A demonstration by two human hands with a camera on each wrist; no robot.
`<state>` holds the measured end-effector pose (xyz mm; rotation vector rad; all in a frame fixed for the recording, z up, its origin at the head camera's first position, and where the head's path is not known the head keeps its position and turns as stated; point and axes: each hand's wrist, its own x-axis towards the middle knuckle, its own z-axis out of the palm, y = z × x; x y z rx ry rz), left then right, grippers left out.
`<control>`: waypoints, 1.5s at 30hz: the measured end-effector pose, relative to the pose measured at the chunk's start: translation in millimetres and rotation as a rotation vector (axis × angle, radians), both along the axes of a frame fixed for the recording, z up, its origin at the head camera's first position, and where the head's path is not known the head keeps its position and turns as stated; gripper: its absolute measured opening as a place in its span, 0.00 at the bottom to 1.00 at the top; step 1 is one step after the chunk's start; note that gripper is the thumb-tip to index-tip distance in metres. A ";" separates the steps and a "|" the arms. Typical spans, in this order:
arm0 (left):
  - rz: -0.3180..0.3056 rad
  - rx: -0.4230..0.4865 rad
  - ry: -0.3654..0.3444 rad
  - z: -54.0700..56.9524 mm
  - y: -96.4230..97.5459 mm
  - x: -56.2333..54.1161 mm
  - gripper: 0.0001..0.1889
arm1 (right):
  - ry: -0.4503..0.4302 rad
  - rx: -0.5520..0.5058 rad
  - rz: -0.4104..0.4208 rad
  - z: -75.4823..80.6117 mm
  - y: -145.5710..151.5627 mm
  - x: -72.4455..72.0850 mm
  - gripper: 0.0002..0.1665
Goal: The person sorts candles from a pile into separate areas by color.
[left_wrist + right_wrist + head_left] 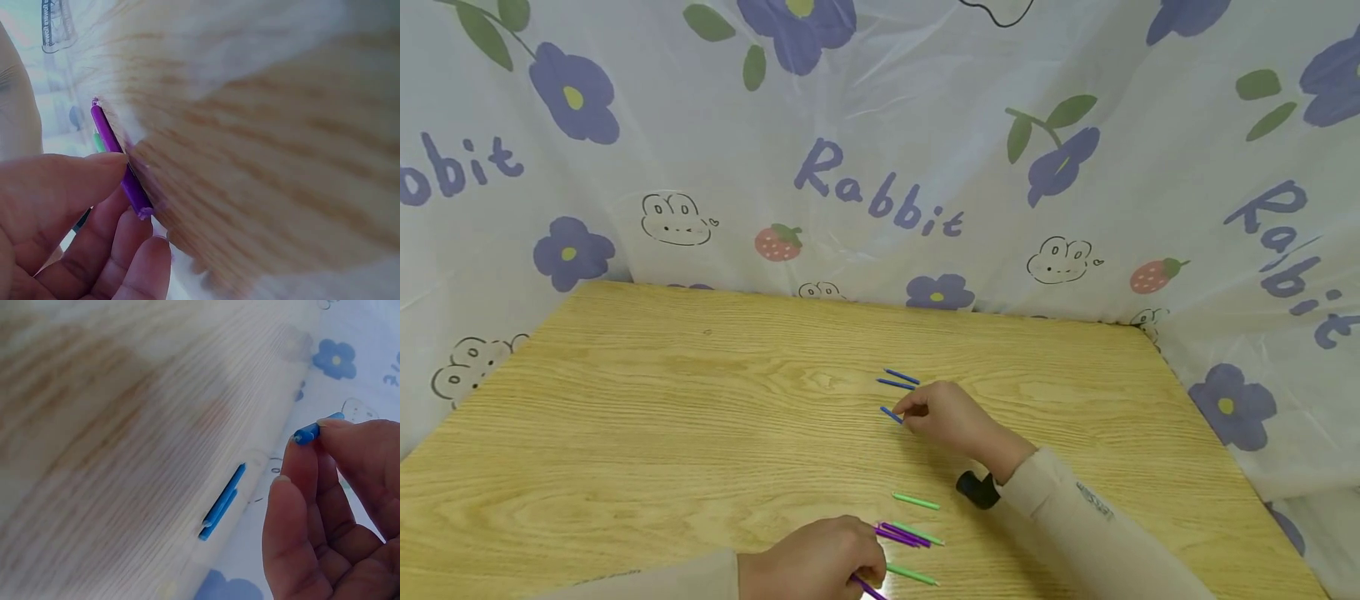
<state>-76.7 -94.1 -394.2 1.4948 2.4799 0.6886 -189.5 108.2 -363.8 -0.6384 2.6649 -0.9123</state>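
Observation:
My left hand [823, 558], at the near edge of the head view, pinches a thin purple candle [137, 195] between thumb and fingers. In the left wrist view it slants close over the wooden surface. Beside that hand lie a few more purple candles [895, 536], bunched against a green candle [928, 537]. One green candle [916, 501] lies farther back and another green candle [913, 575] nearer. Toward the back, my right hand [951, 419] holds a blue candle [306, 434] by thumb and fingertips. Two blue candles [220, 503] rest side by side just beyond it.
The wooden table [662, 433] spreads out under both hands. A white curtain [715, 150] printed with flowers and rabbits hangs along its back and sides. Under the right cuff shows a black object [976, 490].

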 end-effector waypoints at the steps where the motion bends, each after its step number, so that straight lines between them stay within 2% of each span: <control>1: 0.000 -0.004 0.000 -0.1 0.2 0.0 0.11 | 0.002 0.004 -0.001 -0.2 -0.2 -1.7 0.10; 8: 0.008 -0.028 -0.004 -1.4 1.6 0.6 0.10 | 0.007 0.045 -0.008 -2.7 -2.5 -12.8 0.11; 16: -0.016 -0.007 -0.016 -1.0 0.9 -0.3 0.11 | 0.026 0.096 -0.007 -6.1 -4.5 -24.1 0.11; 26: 0.001 0.005 -0.082 -1.4 2.3 -0.3 0.11 | 0.058 0.164 -0.018 -8.8 -5.5 -33.2 0.12; 35: -0.017 0.025 -0.057 -0.3 2.2 -0.2 0.12 | 0.083 0.203 -0.006 -9.9 -8.2 -38.9 0.13; 39: -0.007 0.008 -0.078 -0.2 2.4 -1.3 0.11 | 0.096 0.234 -0.006 -10.6 -9.4 -41.6 0.13; 45: -0.013 0.017 -0.073 -0.4 1.5 -1.5 0.12 | 0.130 0.272 0.016 -12.3 -11.7 -45.4 0.13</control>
